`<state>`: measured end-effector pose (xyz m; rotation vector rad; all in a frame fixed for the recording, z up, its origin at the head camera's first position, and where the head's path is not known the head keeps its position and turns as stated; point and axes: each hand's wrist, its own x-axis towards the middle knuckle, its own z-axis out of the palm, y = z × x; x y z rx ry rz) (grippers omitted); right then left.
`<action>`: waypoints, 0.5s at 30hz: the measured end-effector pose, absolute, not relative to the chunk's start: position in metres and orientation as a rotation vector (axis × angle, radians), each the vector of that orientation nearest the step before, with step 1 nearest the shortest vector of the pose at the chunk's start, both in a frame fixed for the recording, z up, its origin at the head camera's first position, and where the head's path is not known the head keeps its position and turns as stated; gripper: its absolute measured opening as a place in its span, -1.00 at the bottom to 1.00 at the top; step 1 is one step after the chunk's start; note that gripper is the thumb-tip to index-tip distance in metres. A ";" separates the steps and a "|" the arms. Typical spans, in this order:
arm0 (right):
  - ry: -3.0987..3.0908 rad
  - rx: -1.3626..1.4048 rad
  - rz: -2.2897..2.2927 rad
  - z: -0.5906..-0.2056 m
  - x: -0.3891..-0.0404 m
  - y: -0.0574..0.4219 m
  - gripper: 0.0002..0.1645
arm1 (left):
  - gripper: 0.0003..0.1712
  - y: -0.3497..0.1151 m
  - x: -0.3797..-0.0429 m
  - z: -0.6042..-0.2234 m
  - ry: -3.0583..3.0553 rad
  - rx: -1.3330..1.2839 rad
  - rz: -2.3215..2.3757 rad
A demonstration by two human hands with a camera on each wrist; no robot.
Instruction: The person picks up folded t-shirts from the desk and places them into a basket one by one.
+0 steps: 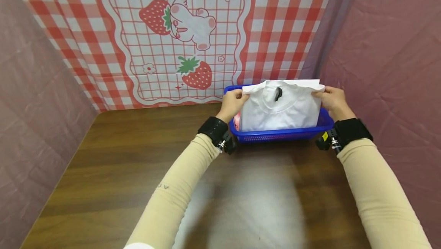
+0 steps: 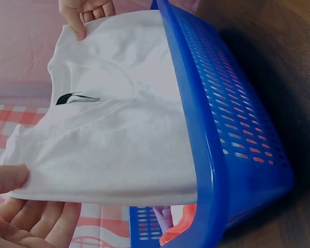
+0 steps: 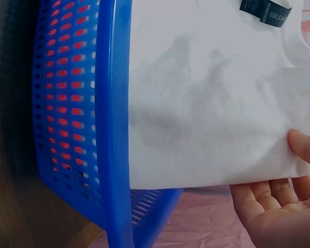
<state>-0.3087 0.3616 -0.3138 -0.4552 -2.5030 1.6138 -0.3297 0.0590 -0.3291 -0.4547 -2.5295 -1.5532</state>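
Observation:
A folded white T-shirt (image 1: pixel 286 111) stands upright in a blue plastic basket (image 1: pixel 275 135), its collar and dark neck label facing me. My left hand (image 1: pixel 231 103) pinches the shirt's upper left corner between thumb and fingers. At the upper right corner, my right hand (image 1: pixel 333 100) pinches the fabric the same way. In the left wrist view, the lower part of the shirt (image 2: pixel 129 144) goes down behind the basket's rim (image 2: pixel 196 124), so its bottom edge is hidden. Coral-red and purple cloth (image 2: pixel 181 222) lies inside the basket beside the shirt.
The basket sits at the back right of a brown wooden table (image 1: pixel 138 165). Behind it hangs a red-and-white checked cloth (image 1: pixel 275 31) with strawberry prints. Pink curtains (image 1: pixel 389 50) border both sides, the right one close to my right hand.

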 end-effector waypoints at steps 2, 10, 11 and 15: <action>-2.536 -0.481 1.608 -0.316 -0.307 0.363 -0.28 | -0.69 0.060 -0.329 -0.331 -2.540 -0.474 -1.555; -2.567 -0.556 1.599 -0.329 -0.307 0.362 -0.28 | -0.69 0.061 -0.330 -0.341 -2.572 -0.485 -1.487; -2.557 -0.560 1.604 -0.331 -0.308 0.361 -0.29 | -0.69 0.061 -0.330 -0.341 -2.573 -0.478 -1.487; -2.534 -0.572 1.603 -0.335 -0.313 0.355 -0.33 | -0.70 0.060 -0.335 -0.344 -2.575 -0.442 -1.487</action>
